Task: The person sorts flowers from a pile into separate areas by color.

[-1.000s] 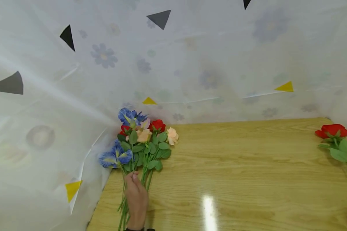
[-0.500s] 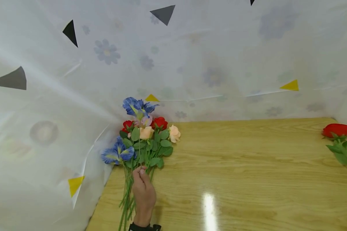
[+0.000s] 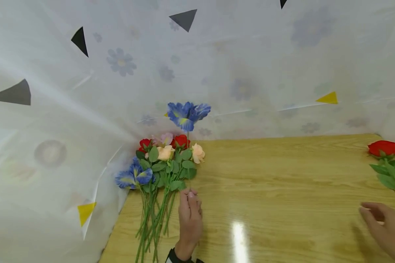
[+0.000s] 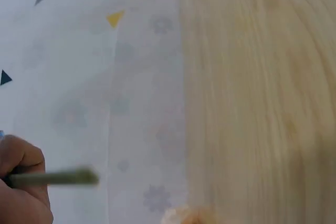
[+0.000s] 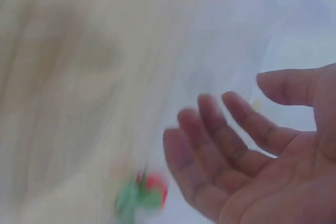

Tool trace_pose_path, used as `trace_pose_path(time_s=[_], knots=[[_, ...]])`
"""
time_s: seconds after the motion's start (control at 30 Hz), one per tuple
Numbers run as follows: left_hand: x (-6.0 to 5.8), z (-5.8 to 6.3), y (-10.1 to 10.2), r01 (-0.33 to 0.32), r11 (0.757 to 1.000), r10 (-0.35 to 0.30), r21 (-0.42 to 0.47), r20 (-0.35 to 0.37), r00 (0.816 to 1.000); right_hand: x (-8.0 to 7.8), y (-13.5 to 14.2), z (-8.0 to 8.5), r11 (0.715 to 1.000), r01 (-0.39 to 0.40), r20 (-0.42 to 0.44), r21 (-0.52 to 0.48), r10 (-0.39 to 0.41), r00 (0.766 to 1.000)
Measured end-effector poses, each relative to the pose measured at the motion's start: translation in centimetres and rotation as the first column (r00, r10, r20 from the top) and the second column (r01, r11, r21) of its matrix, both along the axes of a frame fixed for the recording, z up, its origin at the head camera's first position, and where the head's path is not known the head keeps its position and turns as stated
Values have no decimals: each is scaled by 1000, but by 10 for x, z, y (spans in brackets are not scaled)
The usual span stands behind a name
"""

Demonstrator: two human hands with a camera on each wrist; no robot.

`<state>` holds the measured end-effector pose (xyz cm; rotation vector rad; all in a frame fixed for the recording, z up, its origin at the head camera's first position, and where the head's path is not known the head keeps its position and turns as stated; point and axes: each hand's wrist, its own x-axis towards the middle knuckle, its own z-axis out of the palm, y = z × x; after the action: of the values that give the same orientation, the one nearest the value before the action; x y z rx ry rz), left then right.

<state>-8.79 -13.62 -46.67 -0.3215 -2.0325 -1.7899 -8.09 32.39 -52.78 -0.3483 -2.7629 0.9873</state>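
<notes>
My left hand (image 3: 190,221) pinches the stem of a blue iris (image 3: 186,116), whose bloom stands upright above the table, just right of the flower pile. In the left wrist view the cut end of the green stem (image 4: 58,177) pokes out of the curled fingers. At the right side my right hand (image 3: 389,228) hovers over the table with nothing in it; the right wrist view shows its fingers (image 5: 231,140) loosely bent and the thumb apart. A red rose (image 3: 384,148) with green leaves lies beyond that hand, near the right edge.
Several flowers lie at the left of the wooden table (image 3: 276,190): another blue iris (image 3: 134,176), peach roses (image 3: 198,153), red roses (image 3: 181,141) and a pink flower (image 3: 166,138). White patterned sheeting (image 3: 266,65) rises behind and at both sides.
My left hand has lifted the blue iris out of the pile and carried it right. My right hand has come into the head view from the right edge.
</notes>
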Motion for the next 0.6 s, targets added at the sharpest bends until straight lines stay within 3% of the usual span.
trace_pose_path(time_s=[0.07, 0.1, 0.13, 0.2, 0.3, 0.37, 0.43, 0.53, 0.6], knots=[[0, 6, 15, 135, 989, -136, 53, 22, 990, 2, -40, 31, 975, -209, 71, -74, 215, 974], [0, 9, 22, 193, 979, -194, 62, 15, 981, 3, -61, 42, 953, -273, 107, -132, 288, 952], [0, 12, 30, 246, 968, -246, 56, 1, 969, 4, -80, 49, 917, -339, 89, -208, 363, 927], [0, 18, 45, 347, 938, -346, 26, -40, 937, 8, -117, 58, 816, -451, 17, -361, 489, 872], [3, 30, 65, 469, 883, -467, 2, -88, 880, 13, -165, 67, 619, -589, -99, -520, 641, 761], [7, 40, 75, 529, 849, -526, 10, -95, 845, 16, -188, 70, 485, -647, -159, -589, 715, 681], [10, 49, 82, 564, 826, -559, 21, -102, 823, 19, -202, 72, 379, -676, -207, -632, 758, 619], [13, 55, 89, 598, 800, -592, 44, -105, 799, 22, -213, 72, 279, -698, -286, -659, 766, 576], [14, 52, 92, 598, 801, -592, 39, -107, 799, 24, -216, 70, 231, -732, -363, -641, 750, 553]])
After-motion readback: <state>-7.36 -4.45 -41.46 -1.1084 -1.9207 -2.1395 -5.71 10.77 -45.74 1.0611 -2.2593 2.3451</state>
